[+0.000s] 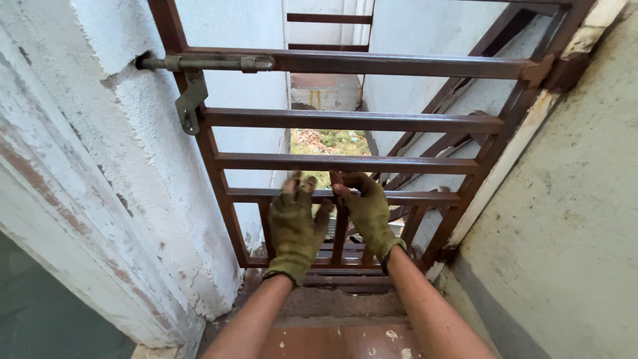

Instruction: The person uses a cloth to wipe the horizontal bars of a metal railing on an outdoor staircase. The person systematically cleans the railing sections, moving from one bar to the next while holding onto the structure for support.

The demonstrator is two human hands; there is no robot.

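Head view: your two gloved hands at the brown metal gate [345, 121]
Left hand [296, 229]: fingers spread wide, flat against the gate's lower bars; holding nothing
Right hand [367, 209]: fingers curled over a low crossbar [425, 197]
Sliding bolt [206, 63]: gate's top left, seated in the white wall [126, 133]

You have no packages, labels, signs or screens before you here. Nothing in your view carries a printed face, a wrapper or a display of any kind.
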